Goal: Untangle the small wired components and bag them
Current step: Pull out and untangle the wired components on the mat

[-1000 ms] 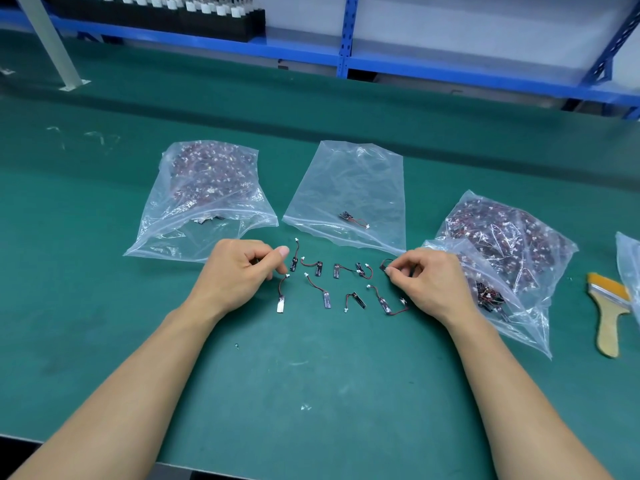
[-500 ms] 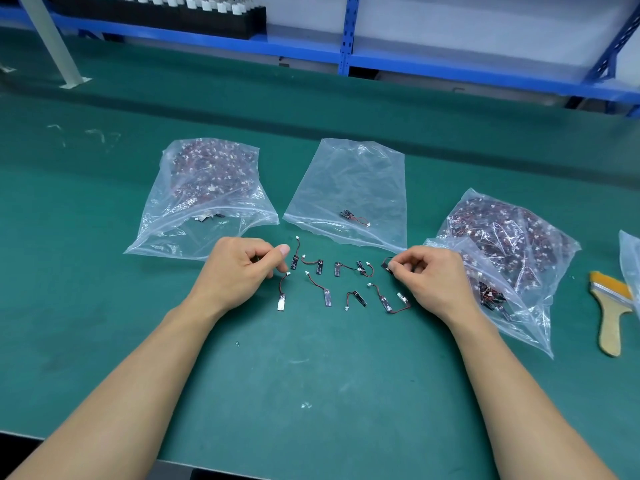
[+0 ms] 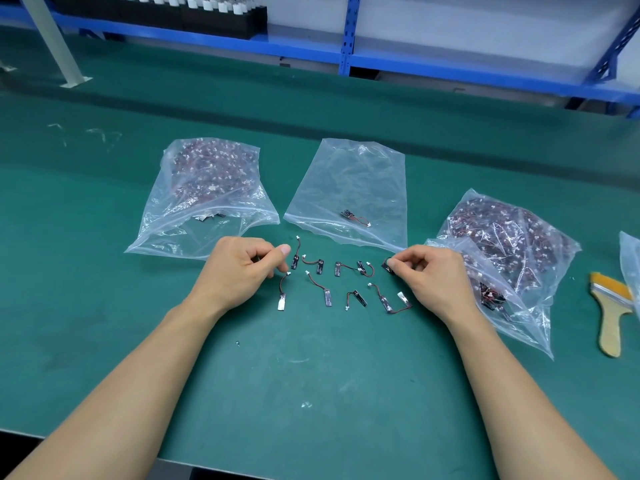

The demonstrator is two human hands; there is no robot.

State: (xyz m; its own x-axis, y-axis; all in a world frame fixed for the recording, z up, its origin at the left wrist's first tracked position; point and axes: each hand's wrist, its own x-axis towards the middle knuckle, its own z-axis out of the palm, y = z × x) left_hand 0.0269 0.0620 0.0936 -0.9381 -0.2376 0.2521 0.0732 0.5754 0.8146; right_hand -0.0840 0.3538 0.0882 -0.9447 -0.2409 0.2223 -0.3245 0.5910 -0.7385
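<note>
Several small wired components [image 3: 327, 296], dark boards with red-black leads and white plugs, lie spread in two rows on the green mat between my hands. My right hand [image 3: 433, 278] pinches one dark component [image 3: 387, 265] at the right end of the far row. My left hand [image 3: 239, 271] rests at the left end of the rows with its fingers curled and thumb stretched toward the nearest component; nothing shows inside it. Just beyond the rows lies a clear bag [image 3: 349, 181] with one component [image 3: 355, 218] inside.
A clear bag full of tangled components [image 3: 207, 181] lies at the far left, and another full bag [image 3: 512, 244] lies open under my right wrist. A paintbrush [image 3: 611, 313] and the edge of another bag [image 3: 632, 265] are at the right. Blue shelving [image 3: 346, 57] runs behind the table.
Both hands stay nearly where they were. The right fingers keep their pinch on the dark component and have shifted only slightly.
</note>
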